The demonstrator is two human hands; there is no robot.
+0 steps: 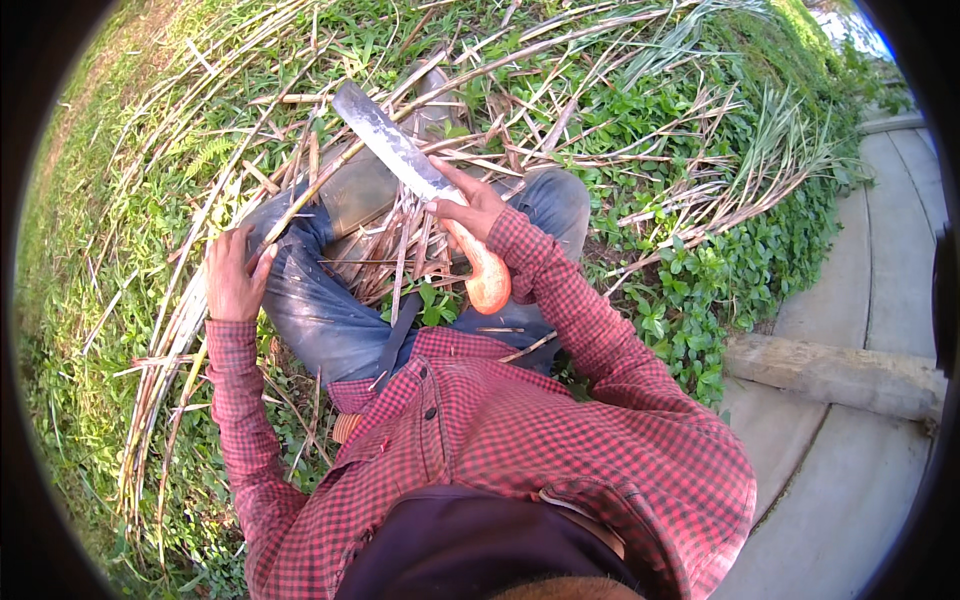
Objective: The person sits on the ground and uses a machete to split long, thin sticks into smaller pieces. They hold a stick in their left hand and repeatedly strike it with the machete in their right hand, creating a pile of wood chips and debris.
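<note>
And here's the knife (395, 148), 1 of them, up over the lap, at 11 o'clock from the middle. Its blade (390, 140) points to 11 o'clock; the long axis runs from there down to about 5, where the curved orange handle (488, 283) ends in a rounded knob. The right hand (480, 208) has it, pinched at the joint of blade and handle, thumb laid across, fingers folded round from the other side.

Over to 9 o'clock: the left hand (232, 285), half curled, pinching 1 stalk (318, 180) between thumb and fingers. That stalk slants up toward 1 o'clock and passes behind the blade; whether the 2 touch, I cannot tell.

Under the knife, a heap of shavings (395, 245) lies between the 2 legs of the jeans (325, 300), pieces too many to count. 1 dark strap (398, 345) hangs near the lap. More loose stalks (150, 430) bunch at 8 o'clock, past counting too. At 2 o'clock, 1 spread of dry leaves (735, 200); at 3, a thick patch of green plants (735, 285). Farther out, 1 wooden beam (835, 375) lies across the grey slabs (850, 490) between 3 and 4. And down at 6, the checked shirt (500, 430), 2 dark buttons (430, 413) showing.
</note>
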